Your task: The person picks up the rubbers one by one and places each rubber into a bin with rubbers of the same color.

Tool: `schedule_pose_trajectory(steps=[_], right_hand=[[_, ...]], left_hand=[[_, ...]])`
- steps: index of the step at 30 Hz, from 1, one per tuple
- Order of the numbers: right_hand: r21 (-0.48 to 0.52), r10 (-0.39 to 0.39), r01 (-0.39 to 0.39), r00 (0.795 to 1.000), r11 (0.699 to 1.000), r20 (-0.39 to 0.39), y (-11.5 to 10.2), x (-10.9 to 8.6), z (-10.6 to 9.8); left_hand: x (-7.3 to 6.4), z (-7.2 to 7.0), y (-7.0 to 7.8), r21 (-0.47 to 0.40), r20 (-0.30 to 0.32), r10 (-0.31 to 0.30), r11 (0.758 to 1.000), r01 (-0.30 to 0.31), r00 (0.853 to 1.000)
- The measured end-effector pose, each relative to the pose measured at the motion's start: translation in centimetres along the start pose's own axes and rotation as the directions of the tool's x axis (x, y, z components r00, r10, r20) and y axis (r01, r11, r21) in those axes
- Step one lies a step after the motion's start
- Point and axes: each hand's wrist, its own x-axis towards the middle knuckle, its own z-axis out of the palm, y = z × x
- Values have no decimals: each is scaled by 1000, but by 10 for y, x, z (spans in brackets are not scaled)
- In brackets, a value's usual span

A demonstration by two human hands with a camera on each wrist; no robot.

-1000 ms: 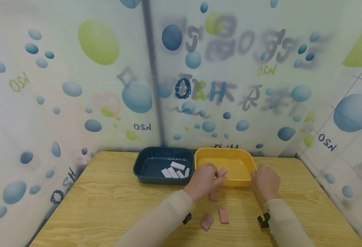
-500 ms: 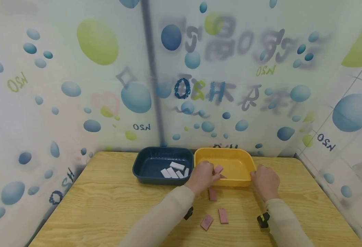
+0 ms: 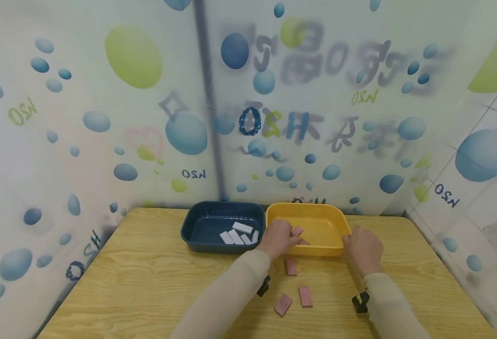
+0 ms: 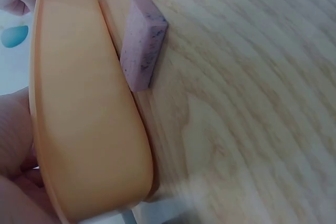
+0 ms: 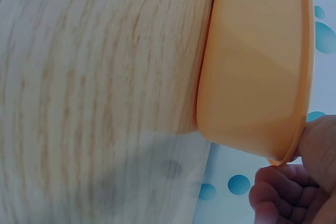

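My left hand [image 3: 278, 239] reaches over the near left corner of a yellow plastic tray [image 3: 324, 250]. Its thumb and fingers seem to pinch a small pink block [image 3: 297, 231]; in the left wrist view the tray's wall [image 4: 86, 103] hides the fingertips. Just below it, a second pink block [image 3: 303, 242] shows inside the tray. The right hand [image 3: 364, 249] grips the tray's right rim, its curled fingers [image 5: 278, 190] at the edge in the right wrist view. On the table in front lies a speckled pink block [image 4: 142, 43], close to the tray's wall.
To the left, a dark blue tray [image 3: 199, 246] holds several white blocks [image 3: 236, 237]. Two more pink blocks [image 3: 305, 296] lie nearer on the wooden table [image 3: 146, 282], between the forearms. A patterned wall sheet [image 3: 248, 155] rises behind the table.
My left hand has shifted a little left and away from me, and the pink block at its fingers has moved with it. The second block inside the tray shows more. The right hand stays put.
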Motion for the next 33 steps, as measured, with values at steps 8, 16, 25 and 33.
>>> schedule_pose_trajectory(steps=[8,16,25,33], right_hand=[[-12,2,-2,1000,1000,4,0,0,2],[-5,3,-3,1000,1000,-5,1,0,2],[-8,6,-6,1000,1000,-4,1,0,3],[1,-1,1,1000,1000,-14,1,-1,3]], left_hand=[[8,0,5,-22,50,-90,996,91,995],[11,5,6,-44,33,-136,990,137,990],[14,9,7,19,21,-156,988,156,987],[16,12,8,85,23,-159,984,156,987]])
